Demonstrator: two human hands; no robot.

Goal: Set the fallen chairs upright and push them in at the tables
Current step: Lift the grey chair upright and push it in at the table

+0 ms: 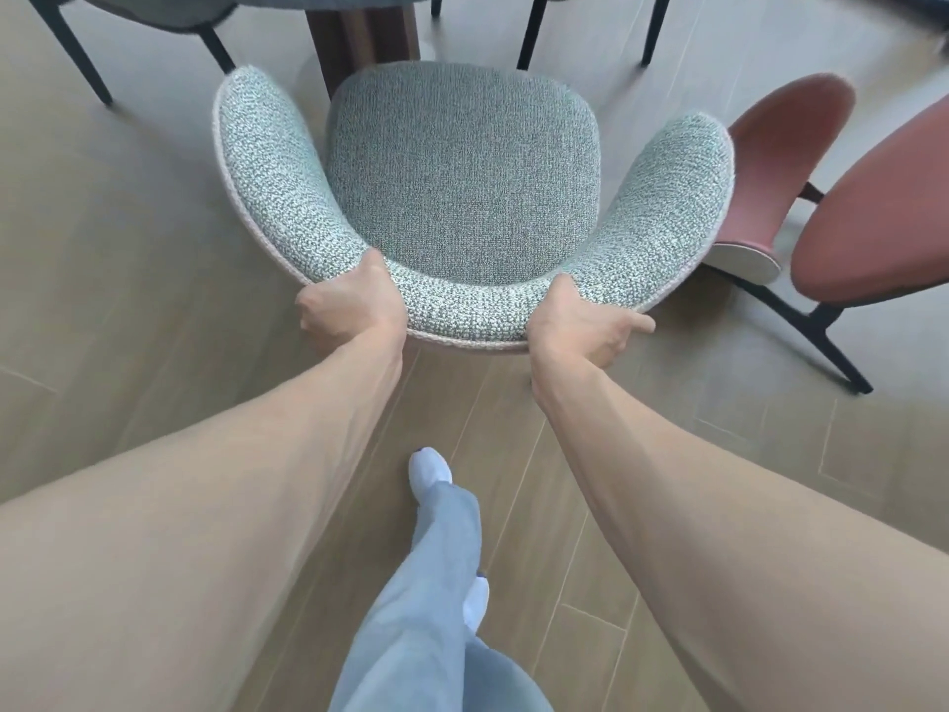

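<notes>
A grey-green fabric chair (462,167) with a curved backrest stands upright in front of me, its seat facing the table's brown pedestal (364,33). My left hand (349,305) grips the backrest's top edge at the left of its curve, thumb on the inner side. My right hand (585,321) grips the same edge further right, fingers wrapped behind it. A pink chair (770,161) lies tipped over on the floor at the right, its black legs (816,321) sticking out toward me.
Another pink rounded chair part (883,213) fills the right edge. A dark chair (154,12) with black legs stands at the far left, and more black legs (534,38) show at the top. My feet (429,470) stand on the wood floor (128,280).
</notes>
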